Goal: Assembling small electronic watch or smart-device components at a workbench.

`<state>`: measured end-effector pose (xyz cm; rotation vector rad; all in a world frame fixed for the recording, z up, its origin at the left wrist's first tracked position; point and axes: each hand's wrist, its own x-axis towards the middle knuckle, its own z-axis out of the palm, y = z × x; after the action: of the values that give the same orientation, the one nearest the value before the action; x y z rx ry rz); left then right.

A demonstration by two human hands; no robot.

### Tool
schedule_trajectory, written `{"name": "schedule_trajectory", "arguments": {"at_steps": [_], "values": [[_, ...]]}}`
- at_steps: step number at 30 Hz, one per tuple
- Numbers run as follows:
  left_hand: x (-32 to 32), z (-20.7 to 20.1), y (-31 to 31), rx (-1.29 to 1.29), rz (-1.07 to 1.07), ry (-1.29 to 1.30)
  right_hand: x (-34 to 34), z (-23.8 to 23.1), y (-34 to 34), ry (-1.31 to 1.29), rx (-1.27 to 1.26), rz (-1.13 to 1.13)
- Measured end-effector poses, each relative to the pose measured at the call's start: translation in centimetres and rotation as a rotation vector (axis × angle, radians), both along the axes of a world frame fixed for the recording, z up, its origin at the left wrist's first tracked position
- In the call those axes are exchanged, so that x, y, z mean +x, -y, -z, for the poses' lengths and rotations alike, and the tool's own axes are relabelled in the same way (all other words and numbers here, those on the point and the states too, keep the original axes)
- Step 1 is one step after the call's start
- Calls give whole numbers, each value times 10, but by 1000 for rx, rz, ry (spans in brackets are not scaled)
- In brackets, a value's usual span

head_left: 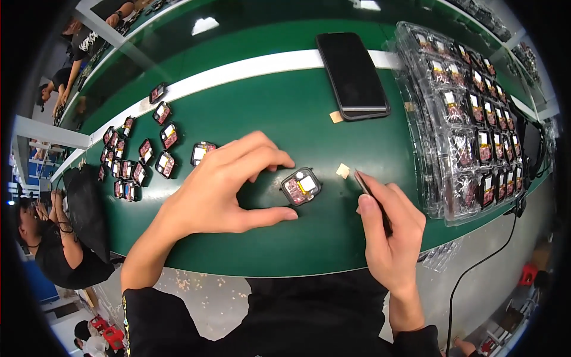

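Note:
On the green work surface lies a small square black device housing [301,186] with its circuit board and white and yellow patches showing. My left hand [235,181] is at its left side, thumb and forefinger spread around it with a gap; I see no contact. In my right hand [389,223] a slim dark tool, apparently tweezers [364,183], is pinched between thumb and fingers, its tip pointing up and left. Close to that tip a small beige piece of tape or paper [343,171] lies on the surface. Another such housing [203,152] sits behind my left hand, partly covered by it.
Several similar housings [144,151] are scattered at the left. A black phone [353,74] lies at the back, a beige scrap [336,117] by its lower corner. Stacked clear plastic trays [455,146] with housings stand at the right. A black cable [476,262] hangs beyond the edge. Other people sit at the left.

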<state>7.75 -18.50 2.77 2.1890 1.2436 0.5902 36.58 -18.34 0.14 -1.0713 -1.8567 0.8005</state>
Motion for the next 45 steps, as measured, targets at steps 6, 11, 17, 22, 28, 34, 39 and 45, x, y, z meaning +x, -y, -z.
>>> {"name": "schedule_trajectory", "arguments": {"at_steps": [6, 11, 17, 22, 28, 34, 39, 45], "values": [[7, 7, 0, 181, 8, -75, -1, 2, 2, -58, -104, 23], [4, 9, -1, 76, -4, -82, -1, 1, 6, -145, -217, 2], [6, 12, 0, 124, 5, -10, 3, -12, -12, -59, -146, -131], [9, 14, 4, 94, 9, 44, 0, -4, -21, -89, -105, -192], [8, 17, 2, 92, 4, 35, -6, -2, -18, 102, -87, -169], [8, 17, -1, 93, 10, 3, -10, 0, -18, 128, -40, -145], [7, 23, -1, 180, 4, 31, -8, -1, -18, 127, 7, -174], [10, 19, -3, 138, -31, -6, -8, 8, -14, 120, 188, -115]]}}
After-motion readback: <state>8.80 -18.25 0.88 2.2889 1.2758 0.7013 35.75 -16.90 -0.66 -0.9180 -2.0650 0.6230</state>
